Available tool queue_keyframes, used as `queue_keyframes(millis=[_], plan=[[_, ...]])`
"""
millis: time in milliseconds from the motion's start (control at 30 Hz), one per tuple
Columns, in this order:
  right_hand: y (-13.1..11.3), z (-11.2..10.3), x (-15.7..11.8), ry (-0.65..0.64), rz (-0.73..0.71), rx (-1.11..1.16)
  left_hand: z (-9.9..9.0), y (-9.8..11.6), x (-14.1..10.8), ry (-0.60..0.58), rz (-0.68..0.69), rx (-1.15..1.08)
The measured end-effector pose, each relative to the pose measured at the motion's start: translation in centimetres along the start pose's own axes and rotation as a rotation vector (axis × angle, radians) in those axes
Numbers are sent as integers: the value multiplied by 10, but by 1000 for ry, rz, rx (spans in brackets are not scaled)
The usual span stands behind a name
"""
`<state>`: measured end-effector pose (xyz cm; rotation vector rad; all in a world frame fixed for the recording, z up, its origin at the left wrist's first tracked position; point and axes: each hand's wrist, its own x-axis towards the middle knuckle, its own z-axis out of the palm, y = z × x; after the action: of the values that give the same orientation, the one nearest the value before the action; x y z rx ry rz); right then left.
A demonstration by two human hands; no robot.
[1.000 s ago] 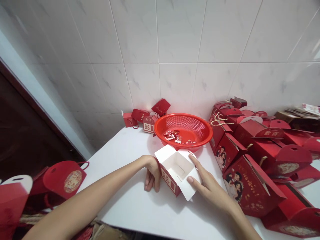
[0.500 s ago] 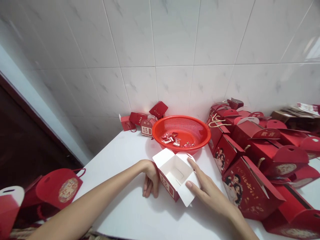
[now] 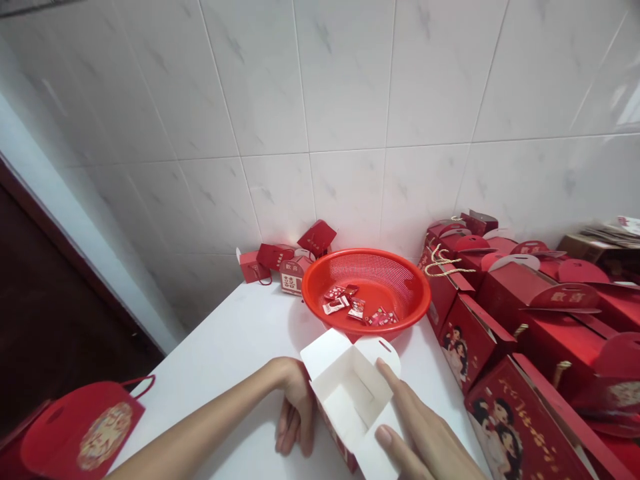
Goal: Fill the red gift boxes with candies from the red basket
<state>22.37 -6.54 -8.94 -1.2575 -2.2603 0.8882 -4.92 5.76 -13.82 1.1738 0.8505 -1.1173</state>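
An open red gift box with a white inside stands on the white table in front of the red basket. Its flaps are folded outward, and no contents show inside. My right hand grips its right side, index finger and thumb spread along the white flaps. Against the box's left side rests my left hand, wrist bent, fingers hanging loosely with nothing visible in them. Just beyond, the red plastic basket holds several small wrapped candies.
Several red gift boxes crowd the right side of the table. A few small red boxes stand behind the basket's left side. Another red box sits at the lower left. A tiled wall rises behind the table.
The view has tilted up and drawn closer, so the box, hands and basket appear lower. Both hands keep about the same position at the box.
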Motion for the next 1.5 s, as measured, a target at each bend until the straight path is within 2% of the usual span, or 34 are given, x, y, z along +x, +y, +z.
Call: queue_keyframes(millis=[133,233,367,600,867,1067,1133,1233,1300,1400,1500], plan=[[2,2,0,-28,-15,-18,4,-2,-4,59,23,-22],[2,1,0,-40,5,-19,6,0,-6,68,-26,-46],[-2,-2,-1,-51,48,4,6,0,-6,88,6,-11],[-6,-4,1,-42,8,71,9,4,-10,105,-26,-30],[-5,-4,-2,-48,-1,82,7,-4,-9,67,152,45],[-9,-8,-5,-59,29,96,17,7,-21,141,41,-22],[-10,-8,-6,-58,24,98,22,11,-26,165,43,-24],[-10,-8,-7,-33,-9,80,33,13,-43,244,67,-34],[-8,-6,-7,-13,-33,70,40,12,-66,346,64,-44],[-6,-5,-6,6,-72,64,50,12,-119,650,100,-42],[-4,-4,-6,5,-86,60,57,22,-175,929,96,15]])
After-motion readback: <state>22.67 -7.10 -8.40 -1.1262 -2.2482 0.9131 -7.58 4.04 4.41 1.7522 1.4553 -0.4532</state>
